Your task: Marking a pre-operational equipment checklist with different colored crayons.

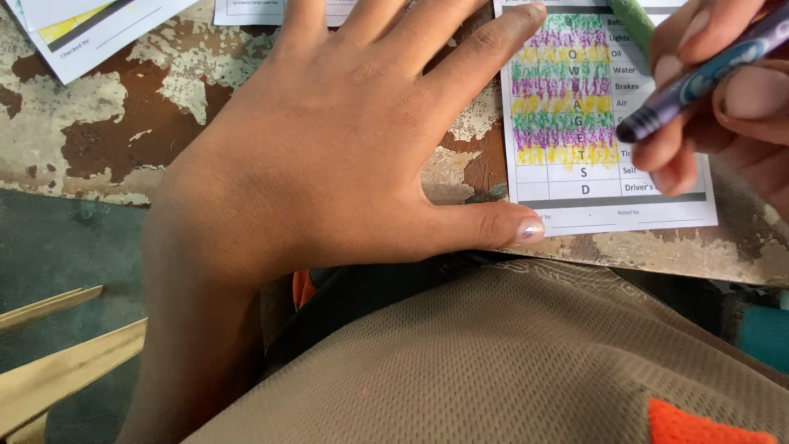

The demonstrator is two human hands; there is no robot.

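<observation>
Looking down from the head camera: the right hand (727,90) pinches a purple crayon (699,78), its long axis slanting down-left, tip just right of the printed sheet's (657,210) striped column (563,90). Left of that sheet, the left hand (329,156) lies flat, fingers spread, holding nothing.

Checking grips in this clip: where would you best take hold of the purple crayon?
Grip the purple crayon on its wrapped shaft, above the dark tip, coming from the right. It slants tip-down toward the coloured sheet, and the right hand already pinches it there.
</observation>
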